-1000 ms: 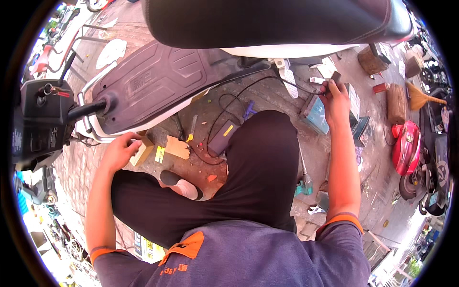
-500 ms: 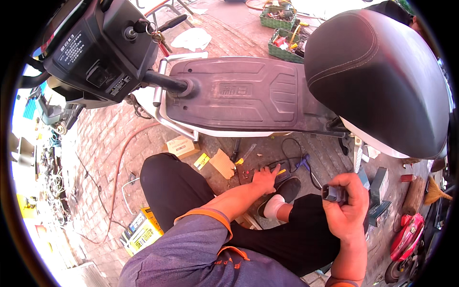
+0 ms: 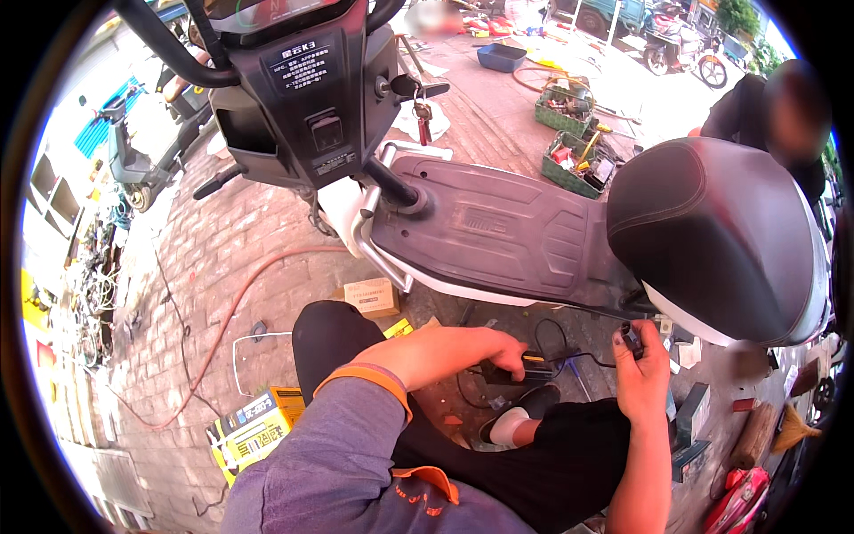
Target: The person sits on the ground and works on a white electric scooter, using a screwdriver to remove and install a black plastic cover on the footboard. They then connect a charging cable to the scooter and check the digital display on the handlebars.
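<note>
Beside the scooter's far-right end, my right hand (image 3: 644, 378) is closed round a black plug (image 3: 631, 339) with its end turned upward. A dark cable (image 3: 594, 360) runs from the plug toward a black box (image 3: 523, 372) near the ground. My left hand (image 3: 505, 352) reaches across to this box, fingers bent over its top edge; part of the grip is hidden. The box has a yellow strip on top and looks like a charger. Beyond both hands stands an electric scooter (image 3: 498, 230) with a black seat (image 3: 712, 236) and a key in its front panel.
A brown carton (image 3: 372, 297) and a yellow box (image 3: 258, 432) lie on the paving. Green baskets (image 3: 569, 165) of tools stand behind the scooter. Another person (image 3: 743, 116) is at the far right. A blue-handled tool (image 3: 569, 365) lies near the cable. A red hose (image 3: 240, 298) crosses the left.
The view has shifted, showing more of the scooter's front and the background. My right hand, still on the plug, has come up nearer the scooter's side. My left hand's fingers, spread before, are now bent.
</note>
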`<state>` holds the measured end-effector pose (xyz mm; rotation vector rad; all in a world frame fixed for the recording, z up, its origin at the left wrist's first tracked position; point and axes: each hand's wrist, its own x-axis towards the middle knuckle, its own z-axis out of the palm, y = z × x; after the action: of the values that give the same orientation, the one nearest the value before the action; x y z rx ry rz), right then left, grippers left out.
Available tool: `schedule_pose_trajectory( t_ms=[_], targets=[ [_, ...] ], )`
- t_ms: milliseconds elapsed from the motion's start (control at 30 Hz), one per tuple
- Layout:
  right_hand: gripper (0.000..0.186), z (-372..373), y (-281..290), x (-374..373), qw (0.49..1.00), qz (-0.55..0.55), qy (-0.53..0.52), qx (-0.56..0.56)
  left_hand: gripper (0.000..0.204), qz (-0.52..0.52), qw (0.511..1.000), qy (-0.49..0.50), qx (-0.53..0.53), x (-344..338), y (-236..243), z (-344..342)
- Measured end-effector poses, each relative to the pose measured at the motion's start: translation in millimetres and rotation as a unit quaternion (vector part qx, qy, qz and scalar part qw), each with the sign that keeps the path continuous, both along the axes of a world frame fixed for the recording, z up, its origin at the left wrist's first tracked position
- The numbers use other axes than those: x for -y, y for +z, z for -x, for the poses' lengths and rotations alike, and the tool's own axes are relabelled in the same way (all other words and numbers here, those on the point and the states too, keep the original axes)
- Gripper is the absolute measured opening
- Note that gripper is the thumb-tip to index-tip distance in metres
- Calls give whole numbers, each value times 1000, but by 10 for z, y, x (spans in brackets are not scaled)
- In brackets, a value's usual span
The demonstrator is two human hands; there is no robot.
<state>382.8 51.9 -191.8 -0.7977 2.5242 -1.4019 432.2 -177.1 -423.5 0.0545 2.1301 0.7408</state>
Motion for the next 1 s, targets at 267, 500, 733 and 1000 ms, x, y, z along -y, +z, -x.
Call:
schedule_pose_trajectory(
  t_ms=[267,500,733,1000],
  targets=[
    [31,178,-332,-105,991,103,-33,85,91,-344,933,107,7,813,2334,-628],
    [32,-224,28,659,771,429,248,400,92,-613,726,276,-144,505,3304,-1150],
    [44,-1347,-132,1081,775,237,375,450,61,-498,600,400,-481,620,3868,-837],
    [48,-1514,256,248,785,246,314,473,104,195,641,253,-697,1055,3720,-1196]
  ],
)
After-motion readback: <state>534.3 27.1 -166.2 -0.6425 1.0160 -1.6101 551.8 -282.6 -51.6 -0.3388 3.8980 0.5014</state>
